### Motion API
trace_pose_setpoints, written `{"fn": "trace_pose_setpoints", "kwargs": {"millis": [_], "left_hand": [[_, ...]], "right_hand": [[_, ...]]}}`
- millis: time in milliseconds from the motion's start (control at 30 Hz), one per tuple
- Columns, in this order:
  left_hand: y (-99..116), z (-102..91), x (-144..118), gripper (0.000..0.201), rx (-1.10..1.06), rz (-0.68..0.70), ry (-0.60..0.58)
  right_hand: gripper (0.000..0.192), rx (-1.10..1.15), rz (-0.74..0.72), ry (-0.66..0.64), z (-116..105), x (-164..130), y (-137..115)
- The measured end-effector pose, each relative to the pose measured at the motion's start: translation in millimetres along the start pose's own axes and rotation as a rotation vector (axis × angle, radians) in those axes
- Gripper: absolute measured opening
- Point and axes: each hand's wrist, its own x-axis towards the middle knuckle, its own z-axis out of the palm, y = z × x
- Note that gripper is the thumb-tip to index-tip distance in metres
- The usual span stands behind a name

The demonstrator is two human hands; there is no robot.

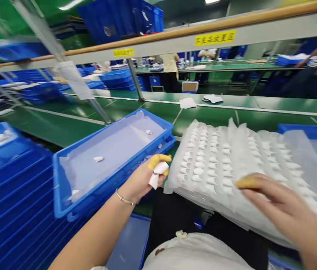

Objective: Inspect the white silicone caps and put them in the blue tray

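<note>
My left hand (158, 174), with yellow finger covers, is closed around small white pieces (161, 168) between its fingers and thumb. It hovers by the near right corner of a blue tray (113, 165) lined with translucent sheet, where a few similar white pieces (98, 159) lie scattered. To the right, many small white pieces (199, 171) sit in rows on a pale translucent sheet (175, 183). Over those rows reaches my right hand (271, 198), a yellow cover on one finger. Motion blurs it, so I cannot tell whether its fingertips hold anything.
Stacked blue trays (15, 195) stand at the left. Another blue tray (310, 129) is at the far right. White scraps (188, 102) lie on the green bench (158, 103). A metal post and a rail (169, 37) cross above. People (169, 67) stand farther back.
</note>
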Motion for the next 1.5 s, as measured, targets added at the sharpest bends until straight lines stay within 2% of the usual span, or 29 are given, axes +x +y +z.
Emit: {"fn": "trace_pose_setpoints", "kwargs": {"millis": [67,167,233,300,433,533,633,833,967,1033,1133,1300,1367,1467,1500], "left_hand": [[-19.1,30.2,-2.0,0.053,-0.049,-0.088,-0.144],[-43.6,60.5,-1.4,0.041,-0.009,-0.158,-0.279],[-54.3,72.6,0.4,0.037,0.008,-0.161,-0.306],[-60.9,79.1,2.3,0.036,0.022,-0.146,-0.273],[-69.3,79.5,3.9,0.051,0.038,-0.089,-0.222],[-75.7,77.4,2.4,0.064,0.043,-0.012,-0.194],[-80.9,78.3,-0.7,0.062,0.125,0.056,-0.121],[-88.2,79.3,-4.5,0.051,0.332,0.059,-0.056],[-91.3,78.8,-5.8,0.033,0.500,0.118,-0.008],[-91.5,79.9,-7.2,0.022,0.633,0.170,0.033],[-90.9,82.2,-10.0,0.027,0.736,0.227,0.029],[-91.6,82.2,-12.9,0.028,0.555,0.123,-0.123],[-92.3,81.2,-12.8,0.032,0.463,0.078,-0.121],[-93.4,79.8,-11.9,0.033,0.358,0.029,-0.106],[-93.8,79.4,-11.5,0.034,0.332,0.014,-0.105]], "right_hand": [[0.016,0.081,-0.003,-0.177,21.9,6.8,-11.7],[0.015,0.157,-0.015,-0.271,50.7,20.2,-25.0],[0.010,0.159,0.026,-0.301,60.4,23.5,-28.0],[0.009,0.171,0.083,-0.312,63.9,21.9,-26.5],[0.008,0.331,0.136,-0.285,68.8,15.8,-14.3],[0.015,0.640,0.316,-0.176,76.5,14.9,-3.5],[0.030,0.830,0.473,-0.141,81.7,14.7,3.9],[0.037,0.775,0.438,-0.201,80.9,8.6,7.6],[0.033,0.714,0.454,-0.183,84.2,5.4,5.2],[0.037,0.587,0.486,-0.166,86.5,5.0,2.5],[0.041,0.378,0.468,-0.169,86.6,6.2,-0.2],[0.037,0.423,0.428,-0.063,76.1,10.8,6.5],[0.032,0.492,0.451,-0.008,71.9,11.9,11.4],[0.014,0.558,0.464,0.042,68.9,12.1,17.3],[0.019,0.561,0.466,0.058,68.8,11.9,18.5]]}}
